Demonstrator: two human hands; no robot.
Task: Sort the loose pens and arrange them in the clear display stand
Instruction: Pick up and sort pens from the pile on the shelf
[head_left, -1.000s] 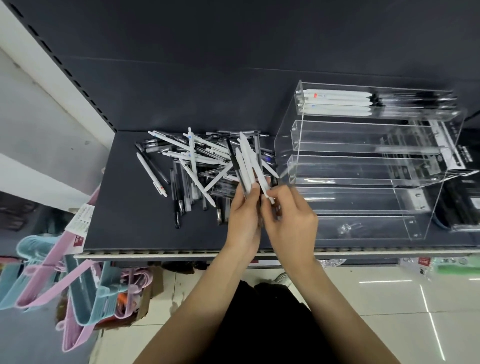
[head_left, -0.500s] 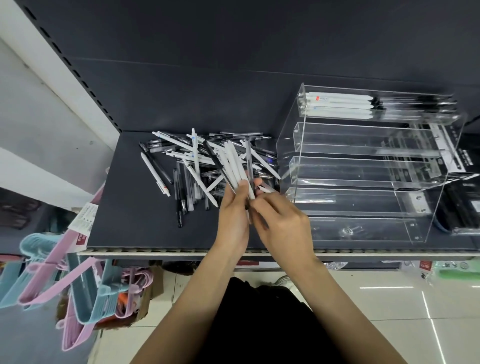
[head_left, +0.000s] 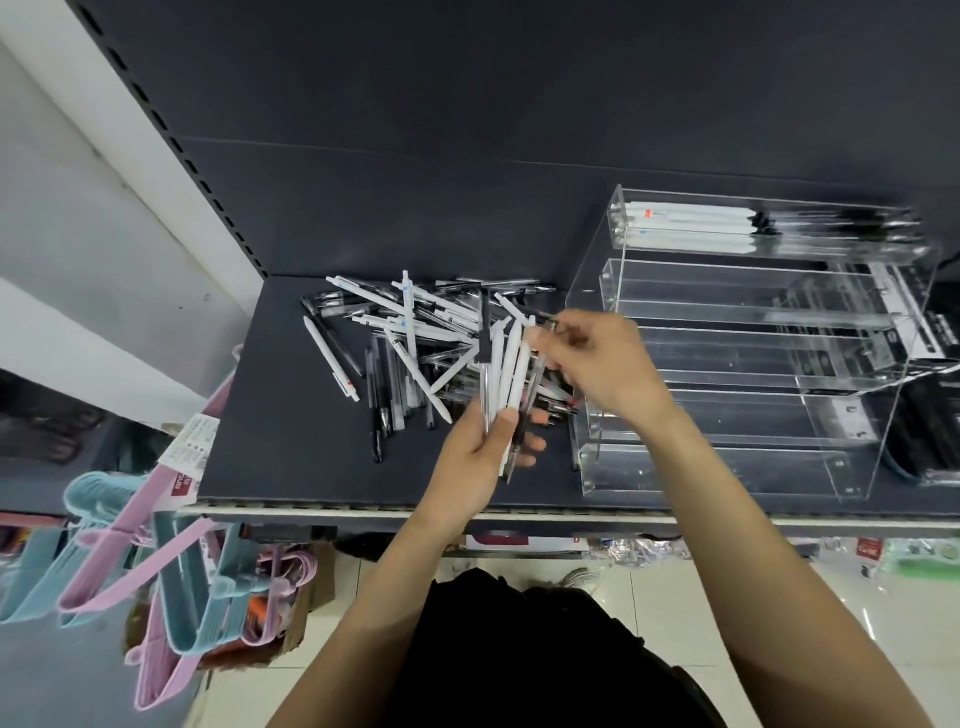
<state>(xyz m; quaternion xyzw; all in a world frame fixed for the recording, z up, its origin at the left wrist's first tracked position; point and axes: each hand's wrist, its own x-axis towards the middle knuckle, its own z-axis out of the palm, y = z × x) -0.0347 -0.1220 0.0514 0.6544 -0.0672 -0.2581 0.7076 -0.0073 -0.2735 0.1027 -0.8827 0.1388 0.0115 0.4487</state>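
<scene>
While hangers (head_left: 130, 561) dangle below the shelf (head_left: 291, 467), the left hand (head_left: 480, 452) is clamped on a bundle (head_left: 511, 371) of pens. Just beyond, the right hand (head_left: 597, 364) pinches a dark pen (head_left: 540, 321) at the bundle's top, over the loose pile (head_left: 410, 343). Behind it, the stand (head_left: 753, 338) holds white and black pens (head_left: 727, 226) in its top tier.

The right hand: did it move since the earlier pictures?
Yes. The right hand has moved up and away from the left hand, toward the back of the shelf, alongside the clear display stand, which stayed put.
</scene>
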